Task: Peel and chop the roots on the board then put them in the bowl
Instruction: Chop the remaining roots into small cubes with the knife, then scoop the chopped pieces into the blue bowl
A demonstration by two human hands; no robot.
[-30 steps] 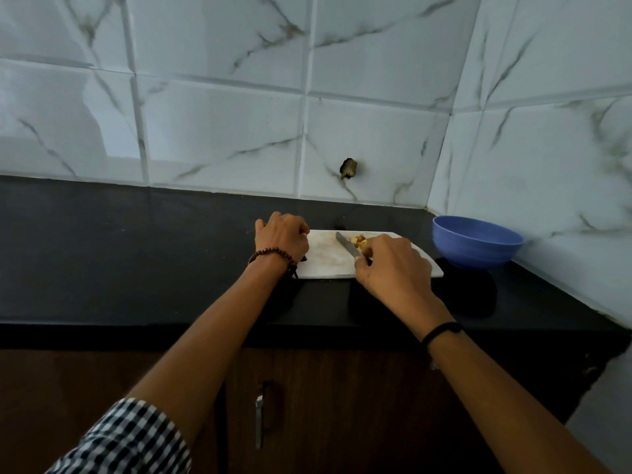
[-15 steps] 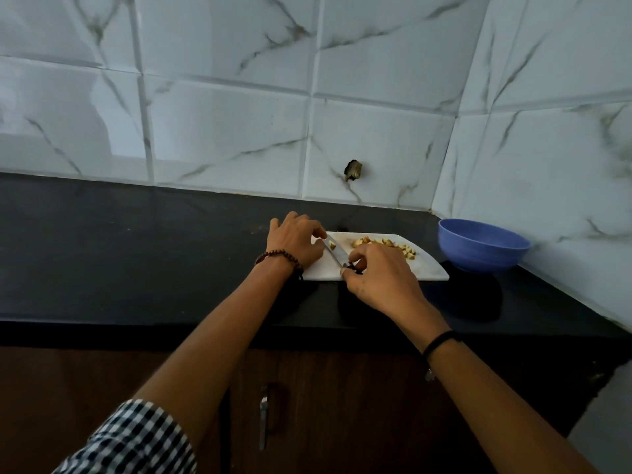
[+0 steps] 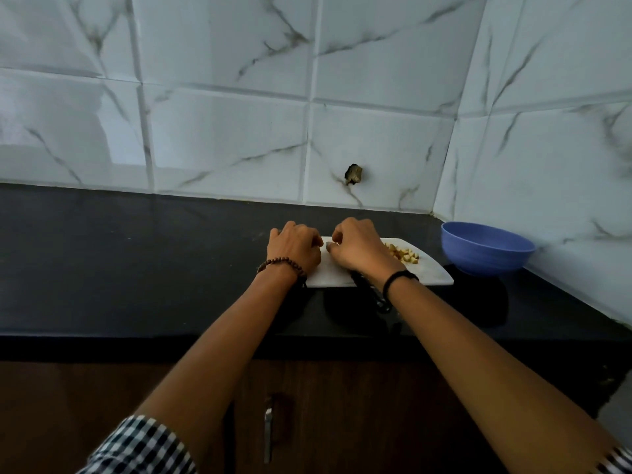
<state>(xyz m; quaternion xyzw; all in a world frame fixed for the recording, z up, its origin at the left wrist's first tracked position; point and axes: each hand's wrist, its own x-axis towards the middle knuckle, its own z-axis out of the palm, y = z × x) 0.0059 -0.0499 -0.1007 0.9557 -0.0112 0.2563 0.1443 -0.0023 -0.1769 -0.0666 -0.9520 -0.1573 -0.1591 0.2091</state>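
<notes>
A white cutting board (image 3: 429, 273) lies on the black counter. Small yellow chopped root pieces (image 3: 403, 253) sit in a pile on its right half. My left hand (image 3: 294, 248) rests at the board's left edge with its fingers curled down; anything under them is hidden. My right hand (image 3: 359, 249) is close beside it over the board's left half, fingers and thumb curled toward the board. The knife's black handle (image 3: 374, 294) sticks out under my right wrist, over the board's front edge. The blade is hidden. A blue bowl (image 3: 487, 248) stands right of the board.
The black counter (image 3: 136, 261) stretches away to the left. Marble-look wall tiles close the back and the right side, right behind the bowl. A dark stub (image 3: 354, 174) pokes out of the back wall. A wooden cabinet with a metal handle (image 3: 267, 429) is below the counter edge.
My right hand left the pile of pieces and moved left next to my left hand. The knife blade, raised over the board before, is now out of sight, with the handle under my wrist.
</notes>
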